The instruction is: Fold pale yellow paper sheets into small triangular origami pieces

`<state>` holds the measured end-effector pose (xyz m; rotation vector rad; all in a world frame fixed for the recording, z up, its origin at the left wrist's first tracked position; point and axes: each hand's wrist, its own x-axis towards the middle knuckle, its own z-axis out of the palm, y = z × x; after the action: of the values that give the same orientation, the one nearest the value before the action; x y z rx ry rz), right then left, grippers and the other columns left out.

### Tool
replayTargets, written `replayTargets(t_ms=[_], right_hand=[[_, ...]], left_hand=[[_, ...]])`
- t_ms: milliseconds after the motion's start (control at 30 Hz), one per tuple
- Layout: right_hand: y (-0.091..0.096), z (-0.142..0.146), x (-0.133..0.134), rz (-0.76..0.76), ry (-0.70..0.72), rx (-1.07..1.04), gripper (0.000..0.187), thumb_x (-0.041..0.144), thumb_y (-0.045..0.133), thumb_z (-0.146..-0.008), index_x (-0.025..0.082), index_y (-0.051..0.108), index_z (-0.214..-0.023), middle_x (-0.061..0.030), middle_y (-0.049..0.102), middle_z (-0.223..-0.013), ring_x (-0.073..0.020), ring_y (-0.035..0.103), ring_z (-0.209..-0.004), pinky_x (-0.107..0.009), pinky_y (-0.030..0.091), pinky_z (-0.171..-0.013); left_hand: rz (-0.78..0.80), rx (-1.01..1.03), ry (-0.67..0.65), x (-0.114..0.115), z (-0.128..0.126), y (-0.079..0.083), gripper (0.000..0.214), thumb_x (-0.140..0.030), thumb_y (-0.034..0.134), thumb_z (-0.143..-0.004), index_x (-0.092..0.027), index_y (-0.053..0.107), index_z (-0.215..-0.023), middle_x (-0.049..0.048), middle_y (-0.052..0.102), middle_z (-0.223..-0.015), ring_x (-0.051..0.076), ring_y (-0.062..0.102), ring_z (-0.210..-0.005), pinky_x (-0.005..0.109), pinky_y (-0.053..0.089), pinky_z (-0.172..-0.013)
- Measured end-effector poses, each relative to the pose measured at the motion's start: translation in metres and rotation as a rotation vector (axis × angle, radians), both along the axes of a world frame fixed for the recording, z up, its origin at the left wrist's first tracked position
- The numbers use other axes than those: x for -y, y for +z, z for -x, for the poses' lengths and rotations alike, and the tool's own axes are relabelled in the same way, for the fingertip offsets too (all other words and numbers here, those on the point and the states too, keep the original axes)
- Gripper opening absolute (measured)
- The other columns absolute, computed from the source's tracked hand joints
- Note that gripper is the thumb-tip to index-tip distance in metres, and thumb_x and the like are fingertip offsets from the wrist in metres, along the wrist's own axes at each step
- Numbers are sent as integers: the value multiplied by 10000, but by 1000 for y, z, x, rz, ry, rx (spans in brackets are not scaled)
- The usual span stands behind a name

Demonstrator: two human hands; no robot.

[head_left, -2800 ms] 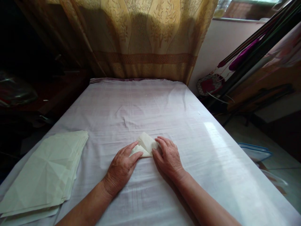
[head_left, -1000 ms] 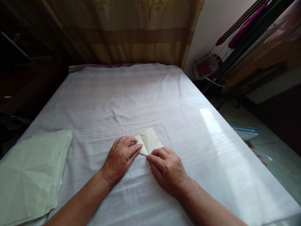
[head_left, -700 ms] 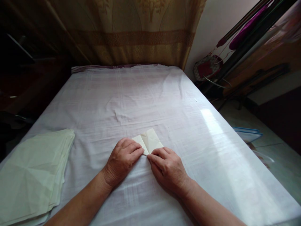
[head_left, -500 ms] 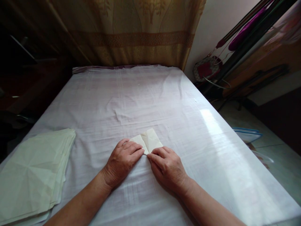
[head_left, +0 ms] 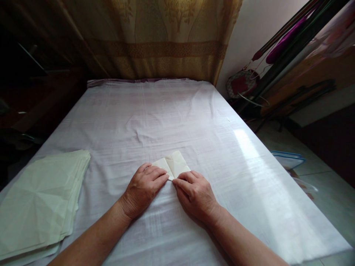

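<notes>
A small folded sheet of cream paper (head_left: 177, 163) lies on the bedsheet at the lower middle of the view, with creases running across it. Over its left part rests my left hand (head_left: 146, 186), fingers together and closed on the paper, the thumb hidden. At the near right corner, the bent fingers of my right hand (head_left: 195, 194) pinch the paper's edge. The fingertips of both hands are a short way apart at the near edge. To the left lies a stack of creased pale paper sheets (head_left: 41, 199), apart from my left hand.
A pale checked sheet (head_left: 166, 114) covers the bed. Behind it hangs a gold patterned curtain (head_left: 177, 48). Past the right edge are a patterned bag (head_left: 242, 84), dark poles and a blue-edged plastic item (head_left: 288, 159) on the tiled floor. Dark furniture stands at left.
The view has shifted slightly. My hands keep nearly the same places on the folded paper, which looks unchanged.
</notes>
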<state>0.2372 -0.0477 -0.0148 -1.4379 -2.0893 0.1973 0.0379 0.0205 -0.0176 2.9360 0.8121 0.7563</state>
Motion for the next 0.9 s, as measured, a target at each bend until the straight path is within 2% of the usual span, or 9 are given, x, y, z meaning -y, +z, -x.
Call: replayTargets(t_ms=[167, 400, 633, 767, 900], right_hand=[[-2, -1, 0, 14, -12, -17, 223, 137, 522, -905, 230, 721, -942, -48, 682, -872, -186, 591, -794, -312, 493, -751], [-9, -13, -2, 14, -77, -194, 204, 132, 539, -892, 210, 722, -939, -53, 703, -901, -168, 646, -823, -274, 525, -765], [-2, -7, 0, 16, 56, -13, 209, 166, 539, -925, 221, 704, -1042, -57, 664, -936, -188, 574, -831, -320, 488, -767], [0, -4, 0, 16, 55, 53, 211, 196, 537, -940, 223, 701, -1069, -62, 649, -929, -198, 553, -822, -332, 473, -748], [-2, -4, -1, 10, 53, 31, 226, 193, 540, -937, 223, 694, -1100, -63, 650, -946, -197, 559, -830, -332, 472, -750]], left_hand=[[-6, -1, 5, 0, 0, -1, 207, -194, 492, -988, -222, 684, -1060, 32, 739, -1019, 185, 653, -945, 403, 411, -987], [2, 1, -4, 0, 0, -1, 225, -198, 467, -1003, -214, 683, -1064, 27, 738, -1028, 189, 646, -950, 403, 398, -988], [14, 14, 2, 0, -1, -2, 211, -218, 487, -999, -212, 689, -1061, 27, 735, -1019, 188, 643, -947, 403, 397, -986], [19, 29, 3, 0, 0, -3, 218, -233, 476, -1006, -212, 688, -1056, 28, 734, -1028, 189, 643, -955, 402, 392, -990], [14, 34, 2, 1, -1, -2, 248, -232, 444, -1018, -209, 688, -1053, 29, 735, -1015, 186, 643, -946, 397, 389, -989]])
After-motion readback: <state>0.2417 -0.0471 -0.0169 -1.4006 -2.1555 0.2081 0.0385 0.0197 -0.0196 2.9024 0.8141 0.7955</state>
